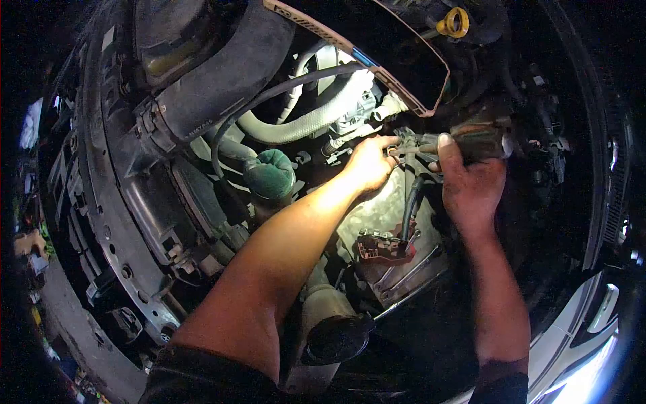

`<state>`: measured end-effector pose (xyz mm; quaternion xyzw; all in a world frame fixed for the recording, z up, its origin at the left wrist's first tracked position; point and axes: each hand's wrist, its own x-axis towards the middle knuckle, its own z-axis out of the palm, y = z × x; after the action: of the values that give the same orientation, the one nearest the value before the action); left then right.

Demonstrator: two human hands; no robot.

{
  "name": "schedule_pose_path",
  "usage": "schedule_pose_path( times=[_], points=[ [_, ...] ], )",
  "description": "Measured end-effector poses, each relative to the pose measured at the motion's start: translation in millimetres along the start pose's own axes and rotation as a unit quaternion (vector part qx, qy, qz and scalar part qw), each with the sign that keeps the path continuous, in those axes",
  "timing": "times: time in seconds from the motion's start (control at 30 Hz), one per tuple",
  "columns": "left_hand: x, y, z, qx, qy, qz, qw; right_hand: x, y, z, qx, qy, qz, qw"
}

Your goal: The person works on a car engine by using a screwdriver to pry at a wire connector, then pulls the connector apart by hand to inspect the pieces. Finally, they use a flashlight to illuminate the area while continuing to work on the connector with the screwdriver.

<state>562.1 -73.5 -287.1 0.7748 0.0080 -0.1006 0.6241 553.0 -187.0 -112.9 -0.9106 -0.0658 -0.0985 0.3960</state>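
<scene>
Both bare hands reach into a vehicle's engine bay. Bright light falls on my left hand [372, 163], whose fingers are bent round a small part at a metal fitting [407, 143]; what they pinch is too small to name. Just right of it, my right hand [471, 182] is wrapped round a dark cylindrical tool or part [479, 140], its thumb pointing up along it. Below the hands, a dark cable [412, 209] runs down to a red terminal cover [385, 248] on a pale box-shaped surface.
A thick black hose [215, 87] crosses the upper left, near a pale sleeved hose [289, 131]. Left of my forearm is a green cloth-like cap [269, 175]. A yellow ring handle [454, 23] is at the top right. Below, a black round cap [338, 337] tops a reservoir.
</scene>
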Motion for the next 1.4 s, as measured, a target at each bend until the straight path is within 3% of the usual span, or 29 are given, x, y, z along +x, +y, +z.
schedule_pose_path(
  times=[0.17,0.37,0.77,0.97,1.13,1.4],
  points=[
    [-0.3,4.6,-1.3,0.005,-0.002,-0.006,1.0,0.7,9.6,-1.2,-0.05,-0.01,0.007,0.999],
    [-3.0,9.3,-5.0,-0.02,-0.019,-0.033,0.999,-0.4,16.8,6.7,-0.015,0.003,0.023,1.0],
    [-2.8,7.8,-4.9,-0.01,-0.013,-0.007,1.0,-2.3,25.4,8.2,-0.01,0.013,0.019,1.0],
    [-0.4,4.8,-2.2,-0.006,-0.01,-0.004,1.0,-1.5,28.6,10.6,-0.023,-0.006,-0.024,0.999],
    [-1.9,6.4,-3.0,-0.021,-0.008,0.0,1.0,-5.9,17.4,12.4,0.052,-0.002,0.074,0.996],
    [-2.4,6.5,-4.3,-0.009,-0.004,0.003,1.0,1.4,15.5,14.9,-0.037,-0.016,-0.018,0.999]
  ],
)
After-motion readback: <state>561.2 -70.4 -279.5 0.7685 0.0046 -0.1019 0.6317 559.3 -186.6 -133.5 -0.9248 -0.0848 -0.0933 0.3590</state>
